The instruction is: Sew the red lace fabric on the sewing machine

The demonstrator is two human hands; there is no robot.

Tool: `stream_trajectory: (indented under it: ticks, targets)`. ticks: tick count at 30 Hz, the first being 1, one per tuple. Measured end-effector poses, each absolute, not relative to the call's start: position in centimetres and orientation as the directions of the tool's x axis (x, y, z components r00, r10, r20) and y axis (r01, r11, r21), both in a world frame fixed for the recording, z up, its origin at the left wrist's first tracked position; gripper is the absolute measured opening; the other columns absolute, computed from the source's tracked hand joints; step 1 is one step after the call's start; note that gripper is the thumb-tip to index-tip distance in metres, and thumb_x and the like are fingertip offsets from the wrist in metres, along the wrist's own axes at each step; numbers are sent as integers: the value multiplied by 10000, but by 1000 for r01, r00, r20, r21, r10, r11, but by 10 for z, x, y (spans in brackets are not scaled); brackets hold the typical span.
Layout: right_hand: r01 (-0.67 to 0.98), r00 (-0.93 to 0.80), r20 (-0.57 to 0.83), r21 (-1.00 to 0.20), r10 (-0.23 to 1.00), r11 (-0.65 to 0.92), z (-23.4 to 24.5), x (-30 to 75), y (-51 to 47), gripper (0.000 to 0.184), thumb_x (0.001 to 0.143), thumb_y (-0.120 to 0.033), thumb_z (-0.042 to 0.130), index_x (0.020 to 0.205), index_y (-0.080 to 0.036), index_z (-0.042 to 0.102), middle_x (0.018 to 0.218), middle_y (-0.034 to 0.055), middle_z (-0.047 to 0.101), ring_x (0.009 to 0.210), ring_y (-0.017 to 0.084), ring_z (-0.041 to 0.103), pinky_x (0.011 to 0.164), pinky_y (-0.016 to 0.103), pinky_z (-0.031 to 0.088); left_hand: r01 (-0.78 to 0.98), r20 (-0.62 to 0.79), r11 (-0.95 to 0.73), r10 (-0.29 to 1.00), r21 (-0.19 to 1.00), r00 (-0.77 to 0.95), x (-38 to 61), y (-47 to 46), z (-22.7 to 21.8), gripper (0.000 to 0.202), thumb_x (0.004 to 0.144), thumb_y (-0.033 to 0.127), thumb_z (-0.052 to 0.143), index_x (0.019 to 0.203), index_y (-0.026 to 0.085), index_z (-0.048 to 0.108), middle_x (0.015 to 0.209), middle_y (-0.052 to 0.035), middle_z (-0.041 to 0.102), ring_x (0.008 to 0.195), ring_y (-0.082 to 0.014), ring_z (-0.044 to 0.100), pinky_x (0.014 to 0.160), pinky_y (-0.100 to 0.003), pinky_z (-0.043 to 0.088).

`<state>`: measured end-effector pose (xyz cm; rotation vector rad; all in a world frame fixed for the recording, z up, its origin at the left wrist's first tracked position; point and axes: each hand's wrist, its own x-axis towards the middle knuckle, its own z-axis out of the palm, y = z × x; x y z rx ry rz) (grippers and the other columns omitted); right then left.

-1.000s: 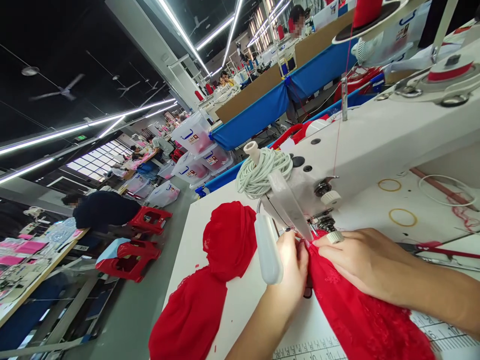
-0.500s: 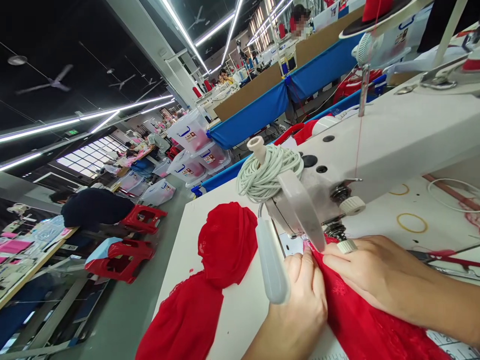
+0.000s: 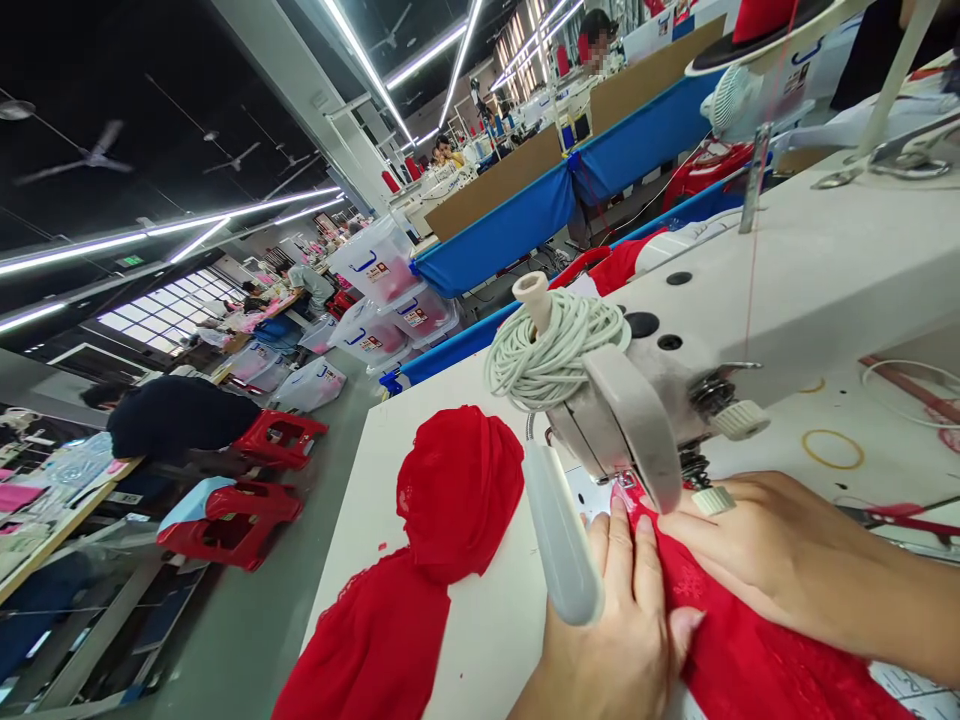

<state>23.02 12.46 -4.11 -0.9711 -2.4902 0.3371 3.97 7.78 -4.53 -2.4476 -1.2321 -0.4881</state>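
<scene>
In the head view, my left hand (image 3: 619, 600) lies with fingers stretched out beside the presser foot, their tips at the edge of a red lace fabric (image 3: 739, 640). Its thumb sticks out over the cloth. My right hand (image 3: 772, 540) bends over the same fabric and grips it just right of the needle area; its fingertips are partly hidden by the sewing machine (image 3: 607, 425). The fabric runs from under the machine head toward the lower right. A grey lever (image 3: 562, 540) hangs in front of my left hand.
More red fabric (image 3: 457, 490) lies in a heap on the white table (image 3: 487, 620), left of the machine. A coil of pale green cord (image 3: 555, 350) sits on the machine head. Red stools (image 3: 240, 520), plastic boxes (image 3: 371, 260) and seated people are beyond, across an aisle.
My left hand's fingers have straightened and spread, and its thumb now shows over the fabric. My right hand stays nearly in place. The view has shifted slightly.
</scene>
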Motion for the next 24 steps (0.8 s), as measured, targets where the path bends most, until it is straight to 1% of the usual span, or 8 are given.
stream_trajectory:
  ticks: [3,7,11,14,18,21,24]
  targets:
    - [572,-652,329,-377,683,728,-39,229,125,201,777,-44,501,806,-235,554,696,-13,611,579,195,520,549,330,260,825,484,-545,688,-146,540,41,80,-45,548,987,499,375,1119,100,727,1139,-134,736,1000,-268,685,922,-416,540]
    - [592,-648,346,-331,678,735,-39,229,124,168,773,-69,518,760,-237,527,636,-18,565,540,187,484,532,331,236,821,487,-556,685,-131,542,41,81,-45,580,985,516,367,1109,82,730,1110,-136,745,993,-267,687,927,-406,535]
    - [582,-646,360,-338,673,739,-39,229,123,167,819,-87,490,757,-237,530,636,-12,571,531,187,476,528,328,237,834,469,-537,709,-127,527,44,80,-47,578,994,491,365,1178,51,691,1152,-138,731,1021,-265,680,929,-383,533]
    - [565,-653,362,-352,665,746,-37,228,123,167,851,-109,483,766,-240,542,634,-9,583,527,195,483,519,330,252,859,474,-495,729,-132,494,49,78,-50,572,1001,481,349,1186,62,692,1168,-143,724,1034,-269,677,909,-392,540]
    - [572,-650,353,-355,672,740,-34,227,122,137,840,-124,522,778,-236,569,633,-2,600,512,203,492,507,333,291,858,503,-487,706,-167,498,49,80,-54,564,999,478,358,1151,66,712,1166,-147,724,1034,-273,675,894,-398,545]
    - [593,-632,343,-362,694,719,-33,226,122,167,814,-87,523,797,-240,588,647,1,620,514,204,512,515,335,331,811,485,-541,661,-223,574,43,83,-56,569,959,522,448,1163,57,704,1160,-160,723,1015,-277,678,869,-385,554]
    - [578,-621,385,-363,683,731,-33,226,123,222,773,-41,496,764,-255,555,652,-18,629,506,191,531,511,328,357,793,468,-551,646,-260,603,39,84,-57,605,925,568,493,1172,56,698,1154,-166,723,1009,-281,678,859,-387,557]
